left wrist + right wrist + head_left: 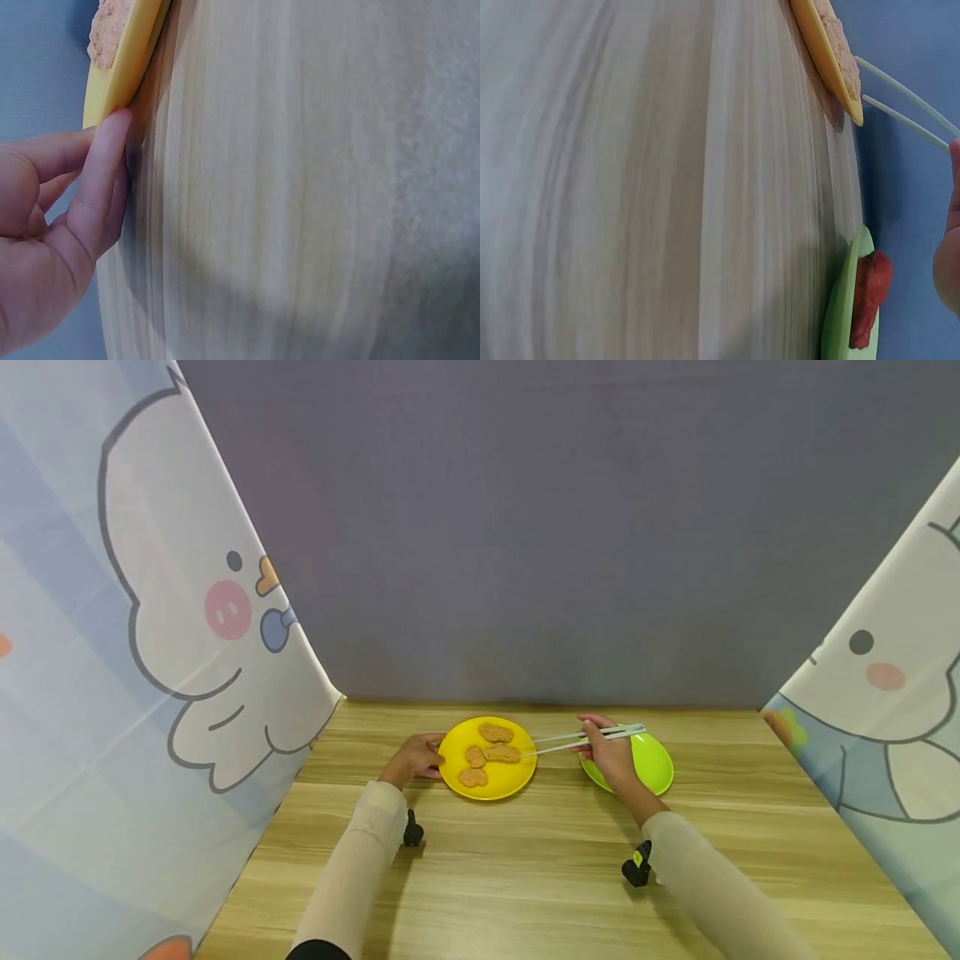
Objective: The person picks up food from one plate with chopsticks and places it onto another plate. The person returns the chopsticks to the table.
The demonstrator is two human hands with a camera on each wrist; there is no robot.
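My left hand (417, 758) pinches the left rim of a yellow plate (457, 742) between thumb and fingers, seen also in the left wrist view. Several brown, crumbly-looking pieces resembling chicken nuggets (501, 752) lie on that plate. A pair of pale chopsticks (555, 748) is held in my right hand (611, 758), their tips slightly spread at the plate's right side, near the middle nugget. Nothing appears to be gripped between the tips. Under my right hand is a green plate (657, 763), partly covered by the hand. It bears a red, elongated piece (870, 296), visible in the right wrist view.
Both plates rest on a wood-grain table (510, 877). A grey panel (525, 543) stands along the back edge. Cartoon-printed cloths (60, 727) hang at the left and right sides.
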